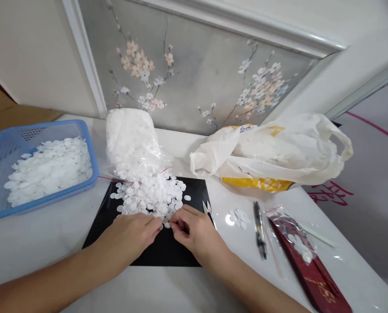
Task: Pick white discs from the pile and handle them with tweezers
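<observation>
A heap of small white round discs (151,193) spills over a black mat (167,252) from an opened clear plastic bag (131,134). At the near edge of the heap, my left hand (135,234) has its fingers curled together among the discs; whatever lies between the fingertips is too small to make out. My right hand (195,232) faces it with thumb and forefinger pinched, close to a loose disc (167,225). Its fingertips partly hide what they hold. Small scissors (208,208) lie at the mat's right edge, partly behind my right hand.
On the left stands a blue plastic basket (94,167) full of white discs. A white and yellow carrier bag (272,156) lies at the back right. Nearer are a small group of discs (238,218), a pen (259,230), a zip bag (298,243) and a dark red packet (314,278).
</observation>
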Tool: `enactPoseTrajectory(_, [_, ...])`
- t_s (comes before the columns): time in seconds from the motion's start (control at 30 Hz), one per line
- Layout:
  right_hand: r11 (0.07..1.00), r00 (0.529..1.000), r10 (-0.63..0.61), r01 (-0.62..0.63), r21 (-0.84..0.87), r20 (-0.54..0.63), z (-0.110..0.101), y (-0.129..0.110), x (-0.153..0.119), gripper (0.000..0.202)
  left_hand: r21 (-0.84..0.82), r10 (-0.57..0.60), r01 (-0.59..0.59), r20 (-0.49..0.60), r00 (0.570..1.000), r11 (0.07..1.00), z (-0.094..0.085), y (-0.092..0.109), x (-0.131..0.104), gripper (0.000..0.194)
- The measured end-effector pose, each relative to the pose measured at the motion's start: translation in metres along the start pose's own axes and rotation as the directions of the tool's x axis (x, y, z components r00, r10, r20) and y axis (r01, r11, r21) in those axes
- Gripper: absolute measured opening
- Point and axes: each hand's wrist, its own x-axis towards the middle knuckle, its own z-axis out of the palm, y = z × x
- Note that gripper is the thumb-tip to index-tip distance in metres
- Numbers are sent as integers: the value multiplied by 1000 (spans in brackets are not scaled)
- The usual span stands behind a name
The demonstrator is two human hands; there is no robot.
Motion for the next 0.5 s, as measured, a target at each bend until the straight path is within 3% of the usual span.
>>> enactPoseTrajectory(0.1, [916, 961, 257, -275, 293, 99, -6, -8, 0, 9, 50, 97, -93, -84, 992, 994, 6, -4, -3, 21])
enactPoseTrajectory(0.23, [791, 911, 344, -411, 453, 226, -16, -16, 0, 14, 75, 151, -145, -81, 985, 987, 7, -6, -2, 22])
enactPoseTrajectory(0.5, [654, 883, 356, -469, 594, 306, -27, -21, 0, 24, -305, -127, 114, -22, 992, 946, -8, 2, 6, 14])
